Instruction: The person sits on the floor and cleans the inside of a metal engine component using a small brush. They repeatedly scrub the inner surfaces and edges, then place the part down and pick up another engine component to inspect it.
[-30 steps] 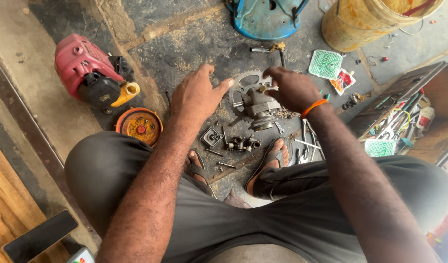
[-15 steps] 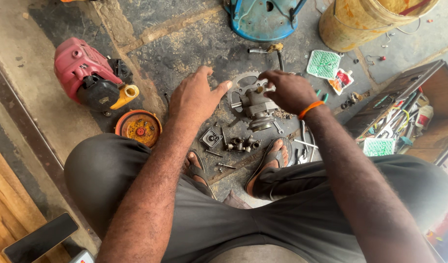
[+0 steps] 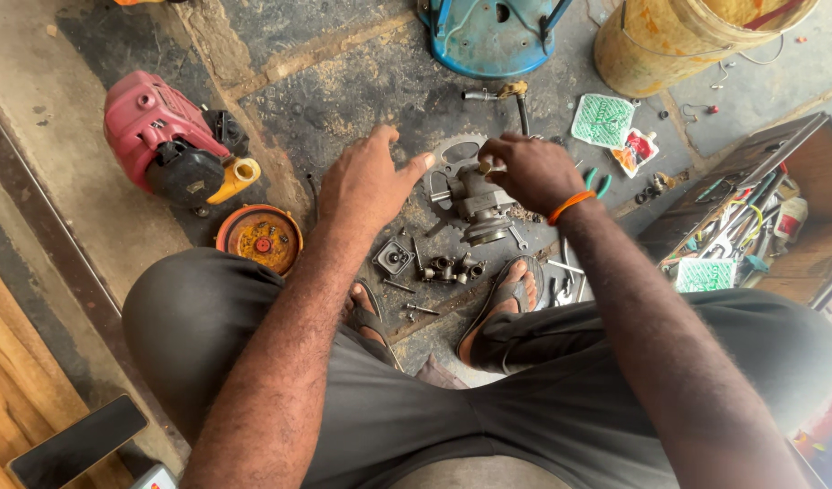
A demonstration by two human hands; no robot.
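Head view: right hand (image 3: 529, 170) pinches a small part atop the grey engine block (image 3: 481, 204), centre floor; left hand (image 3: 369, 181) hovers open beside it. Unbraced, the block might tip, scattering bolts (image 3: 441, 268).

A red engine housing (image 3: 153, 127) with a black part and a yellow spout lies on the stone floor (image 3: 344, 81) at the left, an orange round cover (image 3: 259, 239) just beside it. A blue stool (image 3: 493, 36) and a yellow bucket (image 3: 678, 41) stand at the top. A green-patterned packet (image 3: 602, 120) lies near the bucket. A wooden toolbox (image 3: 751, 213) full of tools sits at the right. A dark phone (image 3: 76, 442) rests on wooden planks at lower left.
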